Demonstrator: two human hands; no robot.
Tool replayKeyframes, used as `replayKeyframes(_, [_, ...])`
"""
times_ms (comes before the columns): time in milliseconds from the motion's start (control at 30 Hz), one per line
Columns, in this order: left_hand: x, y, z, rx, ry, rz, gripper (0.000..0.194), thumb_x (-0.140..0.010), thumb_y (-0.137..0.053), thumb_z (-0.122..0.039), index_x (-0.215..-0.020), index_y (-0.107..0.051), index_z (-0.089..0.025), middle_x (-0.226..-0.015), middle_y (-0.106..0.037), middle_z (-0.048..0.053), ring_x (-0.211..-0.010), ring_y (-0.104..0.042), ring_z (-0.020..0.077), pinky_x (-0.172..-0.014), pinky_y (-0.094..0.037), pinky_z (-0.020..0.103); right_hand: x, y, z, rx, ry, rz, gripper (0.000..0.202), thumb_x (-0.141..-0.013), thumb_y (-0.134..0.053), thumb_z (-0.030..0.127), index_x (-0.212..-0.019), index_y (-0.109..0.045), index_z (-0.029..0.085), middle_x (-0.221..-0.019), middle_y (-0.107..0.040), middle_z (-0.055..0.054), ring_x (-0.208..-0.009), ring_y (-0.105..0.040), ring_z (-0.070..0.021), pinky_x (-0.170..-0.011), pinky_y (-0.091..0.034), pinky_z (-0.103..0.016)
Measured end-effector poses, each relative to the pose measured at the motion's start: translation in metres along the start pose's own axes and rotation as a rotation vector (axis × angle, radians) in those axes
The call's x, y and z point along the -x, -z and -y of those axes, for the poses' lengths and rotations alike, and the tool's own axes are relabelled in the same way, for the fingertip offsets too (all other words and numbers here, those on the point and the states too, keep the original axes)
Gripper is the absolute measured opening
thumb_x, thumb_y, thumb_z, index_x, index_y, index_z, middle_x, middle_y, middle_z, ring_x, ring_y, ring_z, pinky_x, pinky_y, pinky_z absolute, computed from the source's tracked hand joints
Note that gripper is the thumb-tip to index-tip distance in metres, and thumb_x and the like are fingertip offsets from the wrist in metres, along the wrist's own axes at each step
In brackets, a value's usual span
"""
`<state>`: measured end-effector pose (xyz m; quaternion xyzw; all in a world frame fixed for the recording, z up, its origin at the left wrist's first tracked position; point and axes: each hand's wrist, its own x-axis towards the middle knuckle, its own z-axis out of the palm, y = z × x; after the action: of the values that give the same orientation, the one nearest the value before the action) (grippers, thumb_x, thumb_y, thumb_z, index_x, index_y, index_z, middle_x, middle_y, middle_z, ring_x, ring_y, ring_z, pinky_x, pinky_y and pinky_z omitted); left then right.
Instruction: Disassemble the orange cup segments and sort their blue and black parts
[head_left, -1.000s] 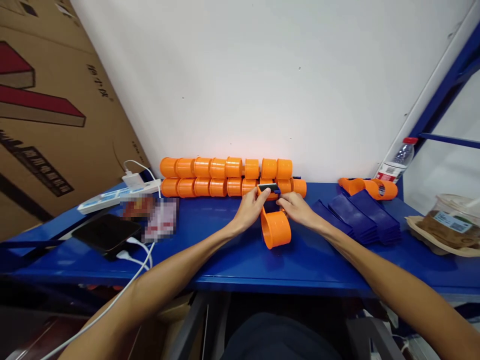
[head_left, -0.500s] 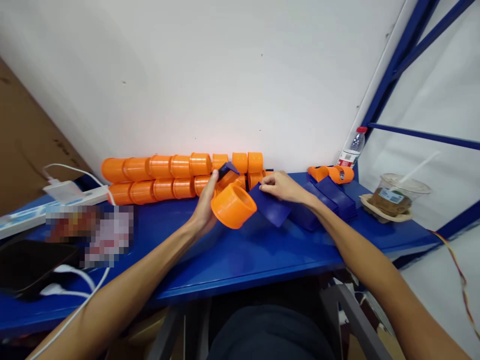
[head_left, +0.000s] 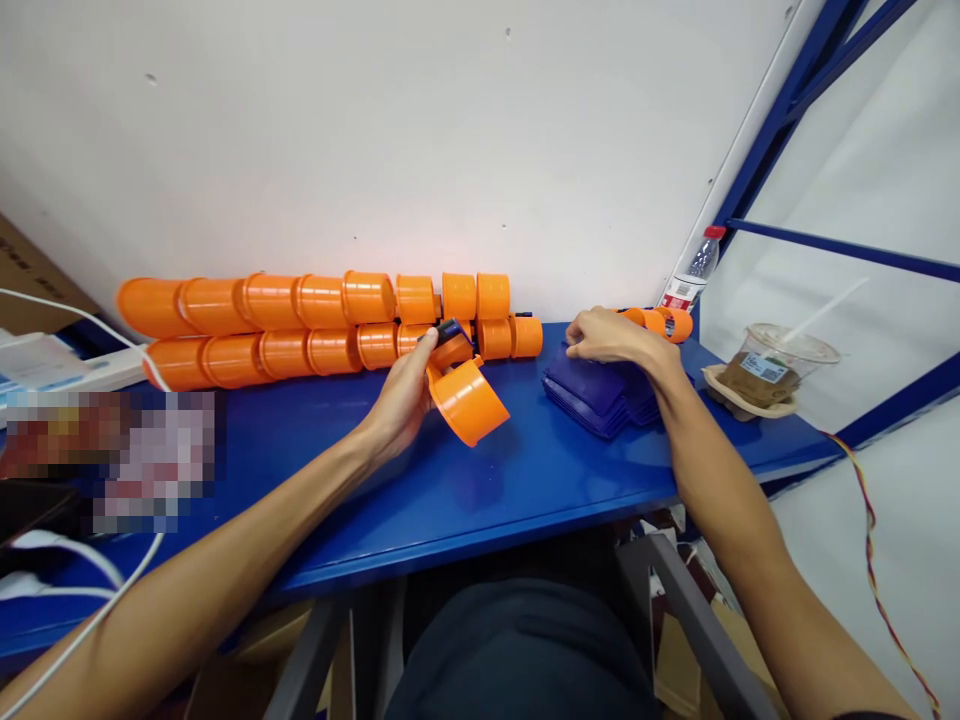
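My left hand (head_left: 405, 405) is closed around a short orange plastic cylinder (head_left: 471, 400), tilted over the middle of the table, with a small tab on its rim. A dark blue and black piece (head_left: 452, 330) sticks up beside my left thumb; how it joins the orange part is hidden. My right hand (head_left: 611, 335) is bent over a stack of dark blue flat sheets (head_left: 592, 395), fingers curled, thumb and forefinger at the far edge of a top sheet (head_left: 589, 380). The fingers partly hide that edge.
Two stacked rows of orange cylinders (head_left: 285, 353) run along the wall. More orange rings (head_left: 660, 322), a bottle (head_left: 697, 265) and a lidded drink cup (head_left: 772, 360) stand right. A power strip (head_left: 112, 375) and white cable (head_left: 142, 570) lie left on the blue table (head_left: 420, 520).
My right hand has moved right, away from the orange cylinder, bringing the blue sheet back over the stack. My left hand still holds the cylinder, now turned. The view has shifted.
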<state>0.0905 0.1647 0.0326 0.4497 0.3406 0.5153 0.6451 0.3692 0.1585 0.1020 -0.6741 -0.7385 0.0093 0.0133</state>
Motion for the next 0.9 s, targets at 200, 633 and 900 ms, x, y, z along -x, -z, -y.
replayKeyframes(200, [0.0, -0.001, 0.0, -0.001, -0.018, -0.03, 0.037, -0.098, -0.064, -0.048, -0.114, -0.076, -0.017, -0.119, -0.078, 0.011, -0.1, -0.076, 0.0232, -0.079, -0.061, 0.029, 0.008, 0.005, 0.005, -0.06, -0.032, 0.146, 0.008, -0.076, -0.063, 0.015, -0.068, -0.067, 0.018, -0.06, -0.065, -0.002, -0.054, -0.057, -0.0147, -0.059, -0.036, -0.029])
replayKeyframes(633, [-0.01, 0.007, 0.008, 0.02, 0.101, -0.028, 0.035, -0.101, -0.059, -0.047, -0.114, -0.076, -0.02, -0.111, -0.08, 0.009, -0.088, -0.076, 0.0221, -0.065, -0.061, 0.029, 0.025, -0.012, 0.064, -0.586, 0.771, -0.277, 0.073, -0.082, -0.073, 0.023, -0.15, -0.049, 0.026, -0.146, -0.061, -0.01, -0.128, -0.061, -0.0269, -0.1, -0.054, -0.042])
replayKeyframes(900, [-0.015, 0.015, 0.012, -0.018, -0.008, 0.007, 0.042, -0.101, -0.055, -0.055, -0.119, -0.072, -0.021, -0.108, -0.079, 0.009, -0.083, -0.076, 0.0219, -0.065, -0.06, 0.029, 0.025, -0.051, 0.096, -0.06, 0.779, -0.456, 0.074, -0.079, -0.063, 0.004, -0.149, -0.043, 0.017, -0.15, -0.053, -0.019, -0.138, -0.049, -0.0342, -0.114, -0.045, -0.055])
